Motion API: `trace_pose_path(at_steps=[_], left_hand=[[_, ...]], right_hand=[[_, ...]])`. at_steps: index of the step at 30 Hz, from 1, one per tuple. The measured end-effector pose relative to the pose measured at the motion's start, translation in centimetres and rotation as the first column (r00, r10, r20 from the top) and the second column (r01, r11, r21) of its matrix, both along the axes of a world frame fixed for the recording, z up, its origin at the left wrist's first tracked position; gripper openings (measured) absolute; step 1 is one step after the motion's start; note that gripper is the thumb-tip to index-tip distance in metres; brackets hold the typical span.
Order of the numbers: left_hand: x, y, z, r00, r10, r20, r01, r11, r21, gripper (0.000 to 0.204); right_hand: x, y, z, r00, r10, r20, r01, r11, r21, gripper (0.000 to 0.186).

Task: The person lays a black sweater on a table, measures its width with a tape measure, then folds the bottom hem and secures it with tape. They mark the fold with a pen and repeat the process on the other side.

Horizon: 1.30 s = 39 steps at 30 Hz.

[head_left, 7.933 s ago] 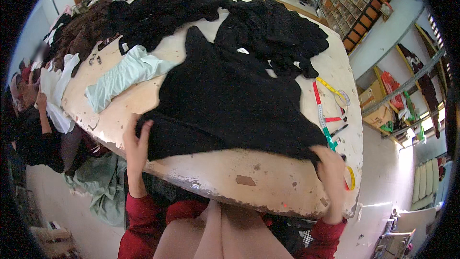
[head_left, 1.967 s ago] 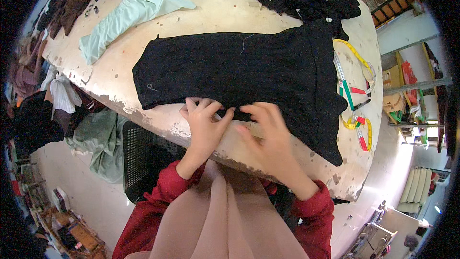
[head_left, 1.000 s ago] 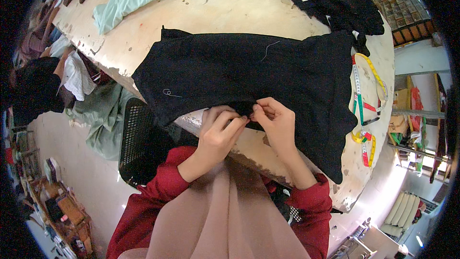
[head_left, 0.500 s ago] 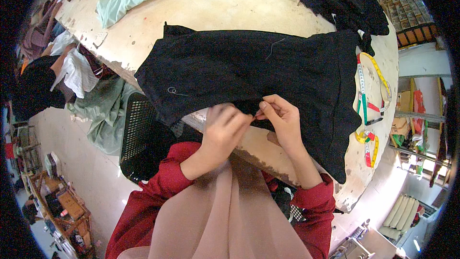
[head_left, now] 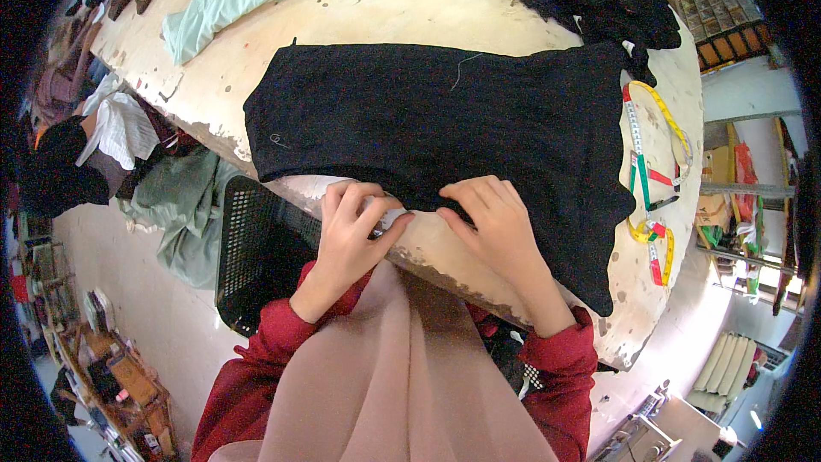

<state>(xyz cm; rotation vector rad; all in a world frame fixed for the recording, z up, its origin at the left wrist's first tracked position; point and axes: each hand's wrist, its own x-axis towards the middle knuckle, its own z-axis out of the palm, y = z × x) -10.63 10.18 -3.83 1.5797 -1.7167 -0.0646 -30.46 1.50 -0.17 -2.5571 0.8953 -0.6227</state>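
- The near hem of the black garment (head_left: 445, 124) was pinched between the fingers of the left hand (head_left: 349, 235) and the right hand (head_left: 496, 222).
- The garment was spread flat across the table (head_left: 445, 0).
- A tape measure (head_left: 646, 162) lay just beside it, on the right.

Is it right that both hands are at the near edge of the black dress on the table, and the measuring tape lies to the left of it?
Not quite. The measuring tape lies to the right of the black dress, not the left, as the head view shows. The rest holds: the left hand and right hand are both at the dress's near edge on the table.
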Motion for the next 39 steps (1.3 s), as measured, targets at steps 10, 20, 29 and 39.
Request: trace_pose_path(at_steps=[10, 20, 29, 39], left_hand=[[1.9, -5.5, 1.5, 0.797, -0.416, 0.438, 0.473, 0.881, -0.024, 0.022], [2.5, -10.1, 5.0, 0.856, -0.387, -0.342, 0.402, 0.915, -0.029, 0.020], [2.3, -11.1, 4.6, 0.794, -0.212, -0.570, 0.297, 0.953, 0.060, 0.018], [5.6, -12.9, 6.0, 0.833, -0.424, -0.356, 0.449, 0.893, -0.014, 0.018]], right_hand=[[-0.2, -0.2, -0.6, 0.999, -0.001, 0.037, 0.002, 1.000, -0.017, 0.027], [-14.9, 5.2, 4.1, 0.888, -0.405, -0.217, 0.356, 0.906, -0.230, 0.034], [-12.3, 7.7, 1.8, 0.729, -0.662, -0.175, 0.561, 0.724, -0.402, 0.041], [-18.2, 6.2, 6.2, 0.893, -0.436, 0.108, 0.444, 0.894, -0.065, 0.019]])
